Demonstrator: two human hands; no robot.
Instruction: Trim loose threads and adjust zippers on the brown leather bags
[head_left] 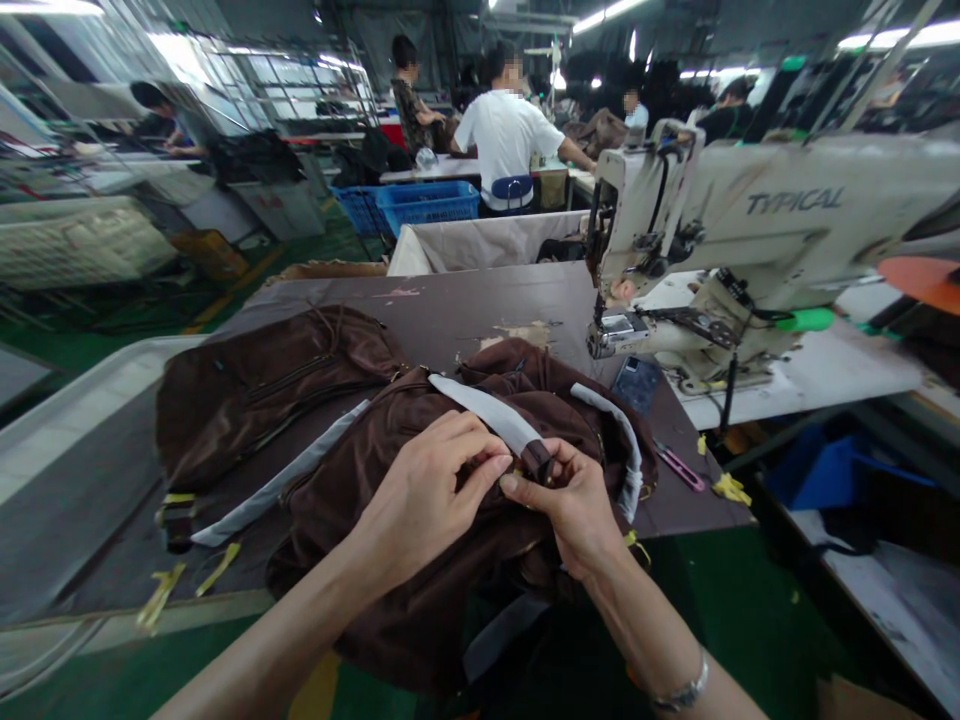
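Observation:
A dark brown bag point(337, 520) lies in front of me, overhanging the table's near edge. Across it runs a grey-wrapped strap point(480, 407) that ends in a dark brown tip. My right hand point(574, 500) grips this tip, thumb against fingers. Close by, my left hand point(435, 475) is pinched, its thumb and fingertips nearly meeting the right thumb. Whatever is in the left pinch is too small and covered to make out. A second brown bag point(292, 365) lies to the left, with a grey strap point(281, 480) and a buckle point(178, 520).
A sewing machine point(757, 230) stands at right. On the table point(525, 295) lie a phone point(636, 385), pink-handled snips point(681, 468) and yellow scraps point(731, 488). Blue baskets point(427, 208) stand beyond, near a person in a white shirt point(506, 140) and other workers.

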